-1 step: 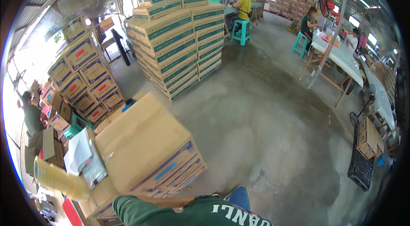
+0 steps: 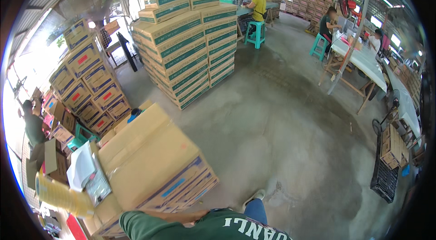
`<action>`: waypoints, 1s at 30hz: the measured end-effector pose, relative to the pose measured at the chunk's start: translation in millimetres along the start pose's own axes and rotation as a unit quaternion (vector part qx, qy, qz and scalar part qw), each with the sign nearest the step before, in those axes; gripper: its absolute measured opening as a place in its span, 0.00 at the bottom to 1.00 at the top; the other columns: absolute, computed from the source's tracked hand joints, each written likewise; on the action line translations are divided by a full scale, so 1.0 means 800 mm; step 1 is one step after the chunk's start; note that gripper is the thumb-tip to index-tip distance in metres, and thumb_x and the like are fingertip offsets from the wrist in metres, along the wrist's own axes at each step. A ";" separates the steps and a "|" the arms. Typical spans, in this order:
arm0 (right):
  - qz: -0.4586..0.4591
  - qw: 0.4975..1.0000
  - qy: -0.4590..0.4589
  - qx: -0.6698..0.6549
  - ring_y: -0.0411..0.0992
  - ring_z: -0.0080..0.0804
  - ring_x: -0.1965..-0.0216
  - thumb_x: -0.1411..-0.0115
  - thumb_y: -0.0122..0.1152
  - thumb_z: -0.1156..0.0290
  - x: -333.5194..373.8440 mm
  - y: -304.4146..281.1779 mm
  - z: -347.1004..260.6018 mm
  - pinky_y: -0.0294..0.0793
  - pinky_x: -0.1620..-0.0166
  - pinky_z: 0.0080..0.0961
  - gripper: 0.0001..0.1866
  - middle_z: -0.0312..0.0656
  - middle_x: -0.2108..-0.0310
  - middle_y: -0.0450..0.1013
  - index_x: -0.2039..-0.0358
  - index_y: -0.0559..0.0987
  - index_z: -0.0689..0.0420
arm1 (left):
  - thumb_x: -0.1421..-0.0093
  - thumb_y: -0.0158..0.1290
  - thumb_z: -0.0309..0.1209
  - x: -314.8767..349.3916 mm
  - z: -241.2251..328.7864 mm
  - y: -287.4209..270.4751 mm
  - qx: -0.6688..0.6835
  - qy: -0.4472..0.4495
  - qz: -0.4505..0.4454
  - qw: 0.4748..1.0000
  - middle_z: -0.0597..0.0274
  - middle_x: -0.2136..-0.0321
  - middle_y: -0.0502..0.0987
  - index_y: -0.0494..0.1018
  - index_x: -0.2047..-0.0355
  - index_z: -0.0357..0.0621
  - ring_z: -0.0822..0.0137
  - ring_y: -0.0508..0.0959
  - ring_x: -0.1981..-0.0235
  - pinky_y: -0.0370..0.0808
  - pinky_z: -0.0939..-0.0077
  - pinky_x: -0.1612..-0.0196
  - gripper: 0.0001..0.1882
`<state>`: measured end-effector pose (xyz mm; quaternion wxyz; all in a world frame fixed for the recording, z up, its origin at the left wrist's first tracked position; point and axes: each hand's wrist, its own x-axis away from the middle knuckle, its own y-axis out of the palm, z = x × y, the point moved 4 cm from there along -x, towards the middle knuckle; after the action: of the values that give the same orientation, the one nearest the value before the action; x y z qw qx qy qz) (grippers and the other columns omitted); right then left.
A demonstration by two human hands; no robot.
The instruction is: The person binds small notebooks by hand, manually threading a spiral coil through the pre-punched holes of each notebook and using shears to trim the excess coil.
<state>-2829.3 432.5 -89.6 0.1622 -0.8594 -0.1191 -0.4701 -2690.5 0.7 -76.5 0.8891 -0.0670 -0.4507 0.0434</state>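
My left forearm (image 2: 172, 217) bends across the front of my body at the lower edge, below a dark green sleeve (image 2: 141, 226). Its fingers are hidden against my shirt, so I cannot see whether they hold anything. My right hand is out of sight. Nearest to the left arm is a large brown carton (image 2: 150, 154) with blue markings, its top flaps taped shut. Beside it, a clear plastic-wrapped packet (image 2: 96, 181) and white sheets (image 2: 81, 163) lie on a carton. A row of yellowish tape rolls (image 2: 61, 197) lies close by at the left.
Ahead stands a tall stack of green-banded cartons (image 2: 181, 54); more cartons (image 2: 93, 81) are piled at left. People sit at tables at the back and right, one on a teal stool (image 2: 256, 36). A black crate (image 2: 383, 181) and a pole (image 2: 352, 36) stand at right.
My view has shifted slightly, and the near carton appears a little lower and further left. My shoe now shows more fully on the floor beside the carton.
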 end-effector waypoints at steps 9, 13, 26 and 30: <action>-0.206 0.971 0.106 0.050 0.77 0.38 0.54 0.39 0.64 0.52 -0.142 -0.113 -0.273 0.77 0.50 0.40 0.30 0.53 0.52 0.78 0.45 0.77 0.64 | 0.35 0.50 0.55 -0.253 0.304 -0.005 -0.001 -0.048 -0.011 0.999 0.48 0.45 0.72 0.62 0.39 0.37 0.58 0.74 0.47 0.72 0.57 0.46 0.36; -0.354 0.886 -0.036 0.297 0.78 0.36 0.58 0.35 0.59 0.52 -0.170 -0.088 -0.591 0.78 0.55 0.39 0.25 0.49 0.59 0.79 0.53 0.80 0.63 | 0.35 0.50 0.54 -0.373 0.483 -0.023 -0.028 -0.011 -0.006 1.000 0.49 0.46 0.73 0.64 0.40 0.37 0.58 0.74 0.48 0.73 0.58 0.47 0.35; -0.451 0.850 -0.207 0.176 0.67 0.56 0.40 0.36 0.58 0.43 -0.438 0.365 -1.164 0.70 0.44 0.65 0.36 0.50 0.33 0.61 0.34 0.66 0.50 | 0.33 0.49 0.52 -0.614 0.801 -0.247 -0.072 0.092 -0.059 0.991 0.51 0.50 0.77 0.69 0.44 0.37 0.61 0.76 0.52 0.74 0.59 0.50 0.31; -0.288 0.832 -0.406 0.246 0.72 0.42 0.52 0.39 0.60 0.40 -0.585 0.434 -1.221 0.73 0.49 0.48 0.32 0.47 0.51 0.75 0.49 0.79 0.57 | 0.33 0.48 0.52 -0.653 0.809 -0.408 -0.015 0.064 -0.024 0.998 0.52 0.52 0.78 0.70 0.45 0.37 0.62 0.76 0.53 0.74 0.60 0.50 0.30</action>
<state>-3704.6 -292.3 -50.3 0.1627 -0.8315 -0.5278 -0.0592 -3516.0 -341.4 -62.2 0.9156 -0.0722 -0.3953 0.0114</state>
